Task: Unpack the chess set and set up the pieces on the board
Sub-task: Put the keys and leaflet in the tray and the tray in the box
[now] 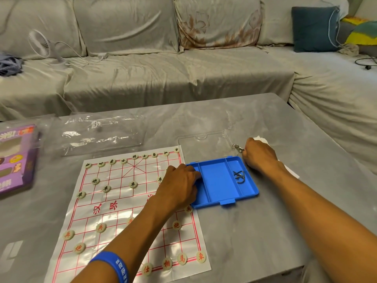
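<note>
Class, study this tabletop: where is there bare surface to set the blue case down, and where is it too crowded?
Free: the table in front of the blue case, right of the paper board; also the far strip beyond the clear lid. Crowded: the board with its pieces, the left edge with the purple box and plastic bag.

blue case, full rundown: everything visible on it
The blue case looks like moulded plastic: a shallow tray split into three lengthwise compartments, with a latch tab on its near edge. Its clear lid lies open flat behind it. It sits on the grey table, just right of the board sheet. Metal wire pieces lie in the right compartment. The left hand rests over its left edge; the right hand is at its far right corner.
</note>
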{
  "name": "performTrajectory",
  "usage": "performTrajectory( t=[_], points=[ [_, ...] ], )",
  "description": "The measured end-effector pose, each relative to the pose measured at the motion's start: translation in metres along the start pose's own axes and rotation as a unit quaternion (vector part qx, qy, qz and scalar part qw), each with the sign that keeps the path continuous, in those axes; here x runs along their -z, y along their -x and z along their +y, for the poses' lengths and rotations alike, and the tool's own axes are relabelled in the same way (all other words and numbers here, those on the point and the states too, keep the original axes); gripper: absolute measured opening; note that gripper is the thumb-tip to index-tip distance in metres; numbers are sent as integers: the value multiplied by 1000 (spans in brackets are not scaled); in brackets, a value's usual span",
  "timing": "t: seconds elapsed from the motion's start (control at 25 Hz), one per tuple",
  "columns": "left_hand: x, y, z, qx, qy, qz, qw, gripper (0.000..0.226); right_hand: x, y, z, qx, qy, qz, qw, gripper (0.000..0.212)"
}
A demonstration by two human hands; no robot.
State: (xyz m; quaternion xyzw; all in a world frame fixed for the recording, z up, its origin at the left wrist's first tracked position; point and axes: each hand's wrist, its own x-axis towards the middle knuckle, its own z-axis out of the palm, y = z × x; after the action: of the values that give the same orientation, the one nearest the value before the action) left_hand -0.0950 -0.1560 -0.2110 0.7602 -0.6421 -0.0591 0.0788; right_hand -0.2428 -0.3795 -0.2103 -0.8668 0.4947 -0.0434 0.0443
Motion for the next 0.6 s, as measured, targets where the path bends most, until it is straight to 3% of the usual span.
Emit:
performTrajectory(
  t=[0.12,0.2,0.32,0.44,0.6],
  points=[
    [1,-1,-3,-3,-2,8,1000,35,13,8,7,-22,-65,-8,998,14],
    [2,-1,-3,-2,-2,11,1000,35,28,24,9,-12,-121,-34,992,26],
    [2,-2,-2,1,0,10,1000,34,48,60,12,-1,-229,-159,960,23],
    [2,0,1,3,3,9,1000,35,48,81,10,9,-198,-246,949,24],
    [1,3,4,2,6,8,1000,35,39,82,15,3,-126,-222,967,24]
  ],
)
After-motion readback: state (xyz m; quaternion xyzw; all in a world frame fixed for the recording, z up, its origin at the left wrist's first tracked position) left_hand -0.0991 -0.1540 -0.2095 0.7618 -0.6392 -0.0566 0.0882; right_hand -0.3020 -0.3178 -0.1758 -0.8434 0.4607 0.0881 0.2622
